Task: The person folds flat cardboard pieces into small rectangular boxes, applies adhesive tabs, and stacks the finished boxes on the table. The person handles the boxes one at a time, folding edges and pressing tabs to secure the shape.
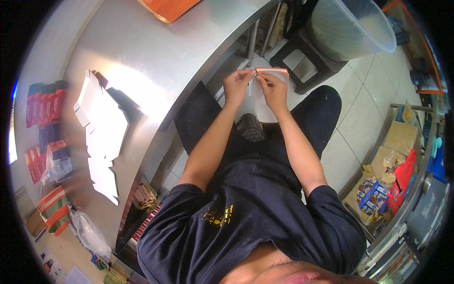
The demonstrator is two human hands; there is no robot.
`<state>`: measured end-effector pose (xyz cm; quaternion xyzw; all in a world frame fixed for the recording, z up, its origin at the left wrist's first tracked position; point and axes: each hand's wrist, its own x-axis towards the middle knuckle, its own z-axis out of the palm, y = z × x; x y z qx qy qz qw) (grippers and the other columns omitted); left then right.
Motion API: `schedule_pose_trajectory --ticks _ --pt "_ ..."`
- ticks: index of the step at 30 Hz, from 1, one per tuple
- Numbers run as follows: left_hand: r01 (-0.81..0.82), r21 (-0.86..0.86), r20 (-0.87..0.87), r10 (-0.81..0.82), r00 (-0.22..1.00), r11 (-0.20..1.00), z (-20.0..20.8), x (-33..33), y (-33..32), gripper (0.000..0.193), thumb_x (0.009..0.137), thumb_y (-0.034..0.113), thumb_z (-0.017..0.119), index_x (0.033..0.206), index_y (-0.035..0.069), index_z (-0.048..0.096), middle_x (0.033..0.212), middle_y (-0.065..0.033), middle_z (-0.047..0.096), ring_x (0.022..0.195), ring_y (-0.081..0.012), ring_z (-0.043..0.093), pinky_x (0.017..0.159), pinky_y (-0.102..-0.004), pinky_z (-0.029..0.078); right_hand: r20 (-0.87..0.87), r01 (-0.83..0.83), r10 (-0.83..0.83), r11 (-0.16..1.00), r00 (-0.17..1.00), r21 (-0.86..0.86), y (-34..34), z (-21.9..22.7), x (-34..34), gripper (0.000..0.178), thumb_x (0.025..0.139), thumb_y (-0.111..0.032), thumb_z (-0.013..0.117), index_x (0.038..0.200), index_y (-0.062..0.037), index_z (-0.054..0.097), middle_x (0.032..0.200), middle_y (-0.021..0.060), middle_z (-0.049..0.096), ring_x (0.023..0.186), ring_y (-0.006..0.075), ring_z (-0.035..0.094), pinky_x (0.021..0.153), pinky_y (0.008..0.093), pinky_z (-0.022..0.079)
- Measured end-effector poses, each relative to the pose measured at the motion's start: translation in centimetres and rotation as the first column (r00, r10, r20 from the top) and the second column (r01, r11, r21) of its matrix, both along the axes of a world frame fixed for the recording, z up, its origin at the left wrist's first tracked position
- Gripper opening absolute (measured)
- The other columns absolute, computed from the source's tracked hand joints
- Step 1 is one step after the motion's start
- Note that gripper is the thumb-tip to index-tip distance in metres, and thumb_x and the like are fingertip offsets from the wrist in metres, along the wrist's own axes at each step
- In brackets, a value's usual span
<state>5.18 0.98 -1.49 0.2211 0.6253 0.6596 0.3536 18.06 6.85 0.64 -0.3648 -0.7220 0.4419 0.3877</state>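
Much print around one pale pouch (pixel 262 108)

The pouch hangs between the person's legs, an orange-and-white strip (pixel 276 71) along its top. The right hand (pixel 275 95) pinches its upper left corner; the left hand (pixel 235 88) holds its fingers narrow there, their grip unclear. Yellow print (pixel 216 217) marks the dark shirt (pixel 279 199); red boxes (pixel 45 106) and blue packs (pixel 373 196) carry small lettering.

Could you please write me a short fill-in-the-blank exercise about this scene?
1. The left hand and right hand are both at one end of a white-and-____ strip.
2. A translucent bucket stands on a dark ____.
3. The metal table is on the person's ____.
4. The dark T-shirt bears a ____ print.

Missing words: orange; stool; left; yellow.
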Motion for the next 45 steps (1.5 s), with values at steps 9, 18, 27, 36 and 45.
schedule_pose_trajectory --ticks 9,18,27,36,45 --pt "0.013 0.058 0.068 -0.017 0.998 0.998 -0.5 0.1 0.2 0.025 0.088 0.018 0.080 0.101 -0.003 0.072 0.094 -0.0089 0.074 0.084 -0.0116 0.067 0.074 -0.0262 0.053 -0.327 -0.281 0.096 0.761 0.940 -0.584 1.9 -2.4 0.5 0.023 0.100 -0.022 0.066 0.109 -0.0008 0.068 0.094 0.0036 0.069 0.083 0.0117 0.065 0.077 0.0262 0.053" --pt "0.079 0.093 0.065 -0.085 0.994 0.993 0.8 0.9 0.2 0.022 0.092 0.013 0.074 0.108 -0.002 0.070 0.097 -0.0062 0.072 0.082 -0.0099 0.065 0.070 -0.0246 0.052 -0.333 -0.123 -0.050 0.870 0.942 -0.477 0.7 -1.5 -0.2 0.016 0.096 -0.010 0.068 0.107 0.0013 0.065 0.091 0.0051 0.069 0.083 0.0119 0.066 0.076 0.0261 0.052" --pt "0.096 0.056 -0.109 -0.089 0.990 0.994 0.4 0.5 0.1 0.018 0.093 0.013 0.074 0.102 -0.002 0.072 0.098 -0.0064 0.072 0.084 -0.0092 0.064 0.069 -0.0260 0.053 -0.195 -0.091 0.042 0.965 0.980 -0.248 0.5 -1.6 -0.1 0.017 0.096 -0.011 0.067 0.106 0.0019 0.067 0.098 0.0055 0.071 0.088 0.0118 0.066 0.082 0.0280 0.052" --pt "0.090 0.061 -0.106 -0.084 0.991 0.994 0.6 0.6 0.2 0.022 0.089 0.016 0.078 0.098 -0.002 0.069 0.096 -0.0071 0.071 0.087 -0.0119 0.064 0.071 -0.0271 0.055 -0.197 -0.119 0.075 0.968 0.977 -0.222 0.4 -1.2 -0.1 0.016 0.096 -0.008 0.067 0.107 0.0024 0.067 0.100 0.0047 0.069 0.090 0.0106 0.063 0.080 0.0260 0.052" --pt "0.035 -0.051 -0.416 -0.053 0.908 0.998 -0.2 0.3 0.0 0.035 0.082 0.024 0.084 0.095 0.001 0.062 0.095 -0.0110 0.068 0.094 -0.0208 0.067 0.075 -0.0321 0.055 -0.228 -0.148 0.066 0.919 0.972 -0.365 0.7 -3.2 -0.1 0.020 0.097 -0.008 0.066 0.113 0.0043 0.067 0.100 0.0065 0.071 0.088 0.0125 0.067 0.080 0.0267 0.054"
